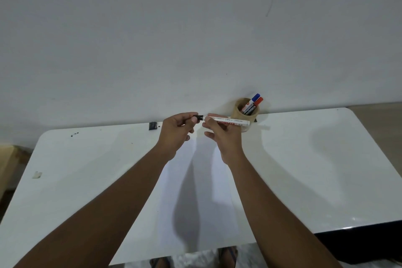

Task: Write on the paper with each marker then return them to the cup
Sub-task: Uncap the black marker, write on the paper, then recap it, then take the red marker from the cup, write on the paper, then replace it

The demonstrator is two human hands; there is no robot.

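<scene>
My right hand (221,135) grips a white marker (230,121) held level above the table. Its black cap (199,118) is pinched in my left hand (177,130) at the marker's left end, cap and barrel touching. A sheet of white paper (202,191) lies on the table below my forearms, partly shaded by them. At the back stands a brown cup (239,113) with a blue-capped marker (255,98) and a red-capped marker (258,102) leaning in it; the white marker crosses in front of the cup's lower part.
The white table (304,159) ends at a plain wall behind the cup. A small dark object (153,126) sits at the table's back edge, left of my hands. A scrap of tape (37,174) lies at the left. My feet show below the front edge.
</scene>
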